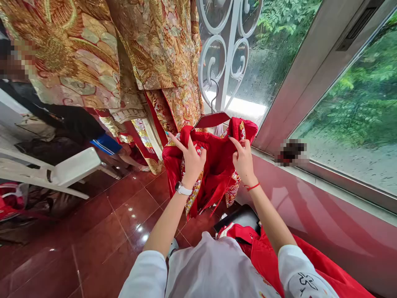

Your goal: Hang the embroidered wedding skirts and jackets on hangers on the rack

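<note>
In front of me a red jacket (214, 155) with sequined, patterned trim hangs by its shoulders on a hanger (214, 98), its neck gaping. My left hand (192, 162) lies against the jacket's left shoulder, index finger stretched out and thumb apart. Over the opposite shoulder, my right hand (243, 162) touches the cloth with its index finger extended and thumb separate. Some fingertips are hidden by the hands and folds. No cloth shows pinched between the visible fingers.
The hanger's hook is at a white scrolled grille (228, 54) by a window. Gold-embroidered garments (167, 45) hang at left. A white chair (77, 165) and a person in dark clothing are farther left. Red cloth (279, 256) and a black object (238, 219) lie below right.
</note>
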A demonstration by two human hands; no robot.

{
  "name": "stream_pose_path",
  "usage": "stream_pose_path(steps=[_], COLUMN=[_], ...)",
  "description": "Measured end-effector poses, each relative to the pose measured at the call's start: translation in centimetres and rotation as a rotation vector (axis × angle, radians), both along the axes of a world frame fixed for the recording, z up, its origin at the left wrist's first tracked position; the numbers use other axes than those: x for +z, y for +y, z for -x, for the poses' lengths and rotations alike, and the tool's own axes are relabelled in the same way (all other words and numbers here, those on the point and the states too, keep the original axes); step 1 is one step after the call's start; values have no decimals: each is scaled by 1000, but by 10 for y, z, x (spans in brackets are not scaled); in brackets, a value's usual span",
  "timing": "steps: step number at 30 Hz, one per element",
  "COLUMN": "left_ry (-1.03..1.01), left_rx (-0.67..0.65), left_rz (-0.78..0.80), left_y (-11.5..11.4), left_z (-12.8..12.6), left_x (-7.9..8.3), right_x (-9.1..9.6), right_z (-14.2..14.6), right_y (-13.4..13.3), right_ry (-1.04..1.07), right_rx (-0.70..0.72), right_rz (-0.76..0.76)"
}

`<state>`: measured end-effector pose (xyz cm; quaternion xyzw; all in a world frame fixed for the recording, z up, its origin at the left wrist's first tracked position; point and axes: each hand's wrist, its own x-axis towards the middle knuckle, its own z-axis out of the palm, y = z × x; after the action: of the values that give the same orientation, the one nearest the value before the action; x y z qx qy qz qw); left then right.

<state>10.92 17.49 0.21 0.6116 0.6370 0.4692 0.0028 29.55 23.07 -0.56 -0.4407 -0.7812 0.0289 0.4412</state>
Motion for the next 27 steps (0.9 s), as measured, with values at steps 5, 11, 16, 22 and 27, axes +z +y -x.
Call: stream_pose_path(steps=[5,11,16,22,27], left_ry=[77,15,-48,-71,-250], left_rx=[55,44,61,269,48], left_rz=[-235,-194,-108,-39,165], left_y=[-16,-36,-75,-122,-130], left_z=[12,3,-19,-42,-48], left_x=[-52,-72,-122,-172,-183], right_x=[-57,-118,-156,-179,-172], right_z=[35,70,66,45,25], right_y=[-61,-62,-39,-57,-78], right_ry=[55,-247,-290,-236,8], right_rx=[-62,76,52,91,294], right_rz=[92,762,800,759,619])
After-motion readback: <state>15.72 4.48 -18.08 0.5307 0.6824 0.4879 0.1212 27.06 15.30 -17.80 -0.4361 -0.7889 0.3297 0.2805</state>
